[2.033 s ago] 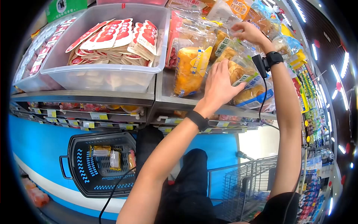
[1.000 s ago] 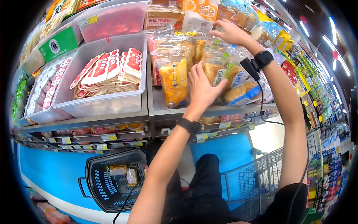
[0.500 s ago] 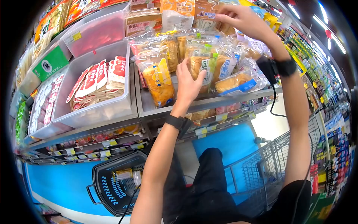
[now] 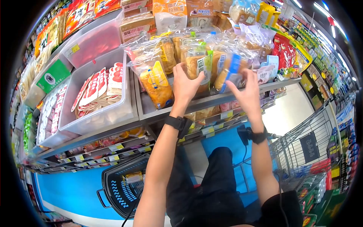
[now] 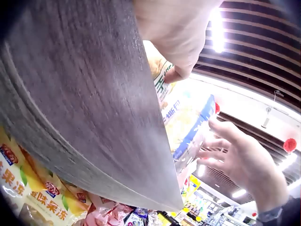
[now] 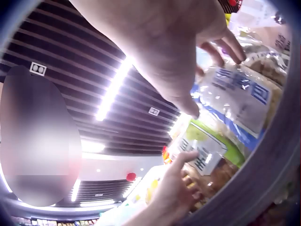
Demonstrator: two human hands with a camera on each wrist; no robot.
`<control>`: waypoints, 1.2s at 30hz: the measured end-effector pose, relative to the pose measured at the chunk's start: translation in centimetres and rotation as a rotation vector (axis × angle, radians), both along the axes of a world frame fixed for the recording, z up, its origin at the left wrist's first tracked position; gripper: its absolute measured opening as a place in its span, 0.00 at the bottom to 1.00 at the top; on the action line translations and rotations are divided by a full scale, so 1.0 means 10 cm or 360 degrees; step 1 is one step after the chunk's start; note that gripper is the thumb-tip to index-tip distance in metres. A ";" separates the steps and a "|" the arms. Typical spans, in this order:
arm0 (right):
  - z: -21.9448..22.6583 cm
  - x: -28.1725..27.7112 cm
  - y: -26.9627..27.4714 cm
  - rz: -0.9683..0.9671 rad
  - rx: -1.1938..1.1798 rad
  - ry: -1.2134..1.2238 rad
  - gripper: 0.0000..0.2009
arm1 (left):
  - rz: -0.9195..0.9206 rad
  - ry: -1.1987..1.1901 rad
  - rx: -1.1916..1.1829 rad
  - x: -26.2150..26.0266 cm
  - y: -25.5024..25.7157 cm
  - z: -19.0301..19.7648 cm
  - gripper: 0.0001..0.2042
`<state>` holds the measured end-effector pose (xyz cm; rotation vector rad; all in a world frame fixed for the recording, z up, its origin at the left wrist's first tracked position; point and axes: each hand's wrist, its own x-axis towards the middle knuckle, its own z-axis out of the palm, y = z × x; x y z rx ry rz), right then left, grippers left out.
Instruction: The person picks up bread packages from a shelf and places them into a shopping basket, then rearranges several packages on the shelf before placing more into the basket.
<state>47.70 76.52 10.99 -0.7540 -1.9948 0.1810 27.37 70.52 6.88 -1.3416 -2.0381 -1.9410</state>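
Note:
My left hand [image 4: 185,87] holds a bagged bread with a green label [image 4: 200,68], thumb across its front and fingers at its left side. In the right wrist view that green-labelled bag [image 6: 207,150] shows under the left thumb. My right hand [image 4: 248,94] is at a blue-banded bag of bread [image 4: 229,73], thumb and curved fingers spread about its right edge. This bag stands tilted up beside the green-labelled one and is blurred in the head view. The right wrist view shows the right fingers [image 6: 233,49] over the top of the blue-banded bag.
A yellow-labelled bread bag [image 4: 156,85] leans left of my left hand. Clear plastic bins [image 4: 102,119] stand further left, and more bagged bread fills the shelf behind. The shelf's front edge [image 4: 211,99] runs below my hands. On the floor are a black basket [image 4: 113,185] and a wire cart [image 4: 302,140].
My right hand has come down from the back packages to the blue-banded bread bag, which has gone from lying to tilted up. My left hand stays on the green-labelled bread bag.

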 end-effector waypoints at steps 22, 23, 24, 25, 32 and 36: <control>-0.52 -0.32 -0.62 0.0256 0.0389 0.0466 0.23 | 0.0057 0.0104 0.0013 -0.02 0.05 -0.05 0.34; -0.53 -0.37 -0.67 0.0442 0.0192 0.0479 0.22 | 0.0031 0.0064 0.0015 -0.04 0.07 -0.07 0.32; -0.54 -0.44 -0.72 0.0626 -0.0010 0.0484 0.21 | 0.0028 0.0078 0.0009 -0.06 0.08 -0.08 0.32; -0.54 -0.51 -0.72 0.0633 -0.0124 0.0465 0.23 | -0.0055 -0.0106 0.0063 -0.08 0.09 -0.09 0.30; -0.65 -0.95 -0.51 0.0336 -0.0362 0.0181 0.31 | -0.0052 -0.0074 0.0278 -0.12 0.10 -0.12 0.22; -0.69 -0.97 -0.46 0.0380 -0.0256 0.0199 0.28 | -0.0132 -0.0042 0.0284 -0.11 0.12 -0.11 0.23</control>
